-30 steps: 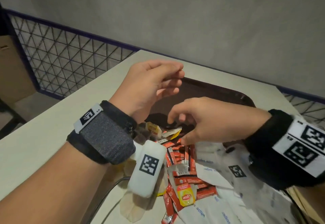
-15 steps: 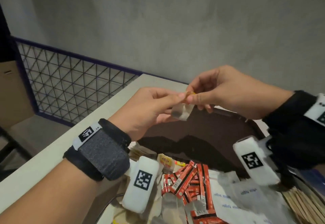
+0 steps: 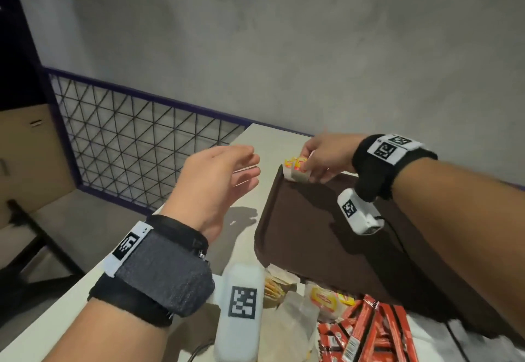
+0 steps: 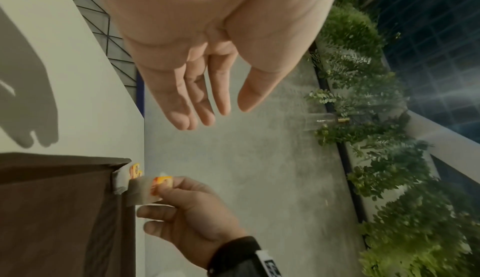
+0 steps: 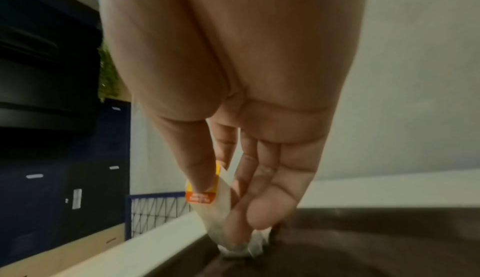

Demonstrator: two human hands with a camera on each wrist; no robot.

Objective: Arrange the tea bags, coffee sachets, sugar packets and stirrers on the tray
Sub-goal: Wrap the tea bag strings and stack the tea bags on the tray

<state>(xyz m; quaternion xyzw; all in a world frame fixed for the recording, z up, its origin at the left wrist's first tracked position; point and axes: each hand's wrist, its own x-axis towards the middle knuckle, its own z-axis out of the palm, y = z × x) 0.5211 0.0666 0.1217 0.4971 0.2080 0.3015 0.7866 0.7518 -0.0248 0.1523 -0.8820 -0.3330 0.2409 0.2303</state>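
The right hand (image 3: 321, 160) pinches a tea bag (image 3: 300, 169) at the tray's (image 3: 312, 236) far corner (beside another, seemingly leaning on the rim); released upright, it could topple outward. Left hand (image 3: 218, 182) spread, empty

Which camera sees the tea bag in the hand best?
The left wrist view: the tea bag shows side-on, pinched by the right hand at the tray corner. The head view shows it small and far; in the right wrist view fingers partly cover it.
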